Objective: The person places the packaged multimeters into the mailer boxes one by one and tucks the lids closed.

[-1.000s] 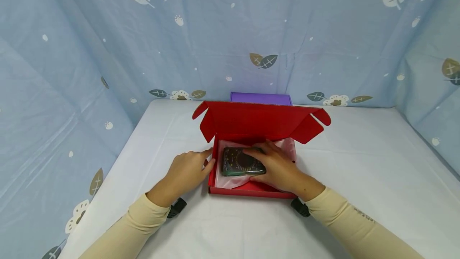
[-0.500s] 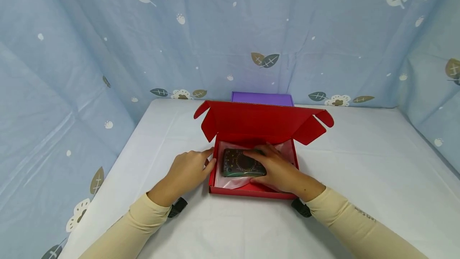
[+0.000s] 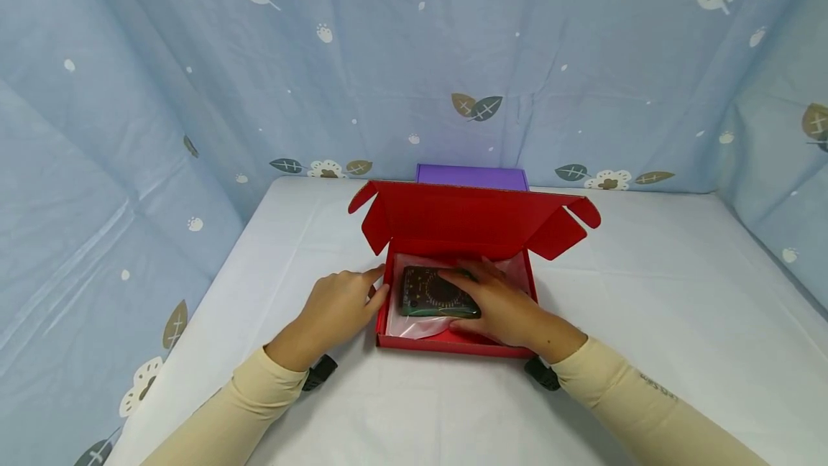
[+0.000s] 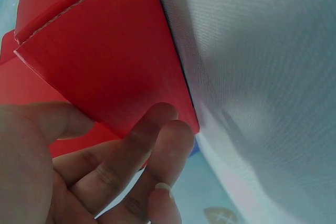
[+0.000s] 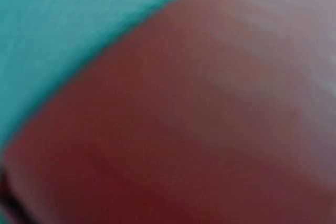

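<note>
In the head view an open red cardboard box holds a dark multimeter with a ring of dial markings and a green edge. Translucent pinkish wrapping lies under and around it. My right hand grips the right end of the multimeter, one finger across its face and the thumb at its front side. My left hand holds the box's left wall. The left wrist view has fingertips against the outer wall and the thumb at the rim. Blurred skin and a teal patch fill the right wrist view.
The raised red lid with side flaps stands up behind the box. Behind it, by the blue patterned curtain, shows a purple box. A white cloth covers the table.
The wrapping at the right, which stuck out over the box's right wall, now lies inside it. Both hands and the multimeter have stayed nearly still.
</note>
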`<action>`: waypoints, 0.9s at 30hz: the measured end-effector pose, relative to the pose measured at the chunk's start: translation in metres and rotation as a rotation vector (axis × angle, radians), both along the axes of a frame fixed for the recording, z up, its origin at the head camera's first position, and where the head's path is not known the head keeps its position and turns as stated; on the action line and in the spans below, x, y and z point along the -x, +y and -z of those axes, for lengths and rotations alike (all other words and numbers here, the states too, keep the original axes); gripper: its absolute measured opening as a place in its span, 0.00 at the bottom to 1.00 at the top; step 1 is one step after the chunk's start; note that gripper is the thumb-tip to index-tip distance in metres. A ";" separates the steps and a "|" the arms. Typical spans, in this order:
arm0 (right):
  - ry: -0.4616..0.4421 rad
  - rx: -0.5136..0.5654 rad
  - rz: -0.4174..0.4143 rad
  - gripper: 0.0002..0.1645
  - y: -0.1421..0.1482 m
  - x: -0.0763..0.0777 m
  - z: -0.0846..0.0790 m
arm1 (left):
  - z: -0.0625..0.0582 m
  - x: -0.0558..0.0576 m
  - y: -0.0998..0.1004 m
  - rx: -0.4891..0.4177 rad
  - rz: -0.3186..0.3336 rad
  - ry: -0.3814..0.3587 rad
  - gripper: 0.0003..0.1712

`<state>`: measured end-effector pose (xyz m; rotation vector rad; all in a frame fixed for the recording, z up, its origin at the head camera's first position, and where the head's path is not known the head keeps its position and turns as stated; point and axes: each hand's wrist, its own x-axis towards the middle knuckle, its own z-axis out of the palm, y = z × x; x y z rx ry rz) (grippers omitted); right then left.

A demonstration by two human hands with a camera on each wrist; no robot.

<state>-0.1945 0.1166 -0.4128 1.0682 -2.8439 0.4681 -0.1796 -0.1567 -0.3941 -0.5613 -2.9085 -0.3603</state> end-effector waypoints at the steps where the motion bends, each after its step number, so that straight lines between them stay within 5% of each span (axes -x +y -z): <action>1: -0.002 0.004 0.001 0.48 0.001 -0.001 0.000 | 0.000 0.000 0.000 0.001 0.002 0.002 0.20; 10: -0.010 0.176 0.070 0.35 0.014 -0.020 -0.016 | -0.001 0.000 0.002 -0.002 0.009 -0.002 0.20; 17: 0.198 0.383 0.073 0.21 0.031 -0.030 -0.026 | -0.002 0.000 0.002 0.001 0.012 0.000 0.20; 27: 0.450 0.732 0.092 0.14 0.057 -0.030 -0.041 | -0.002 0.000 -0.001 0.009 -0.002 -0.016 0.21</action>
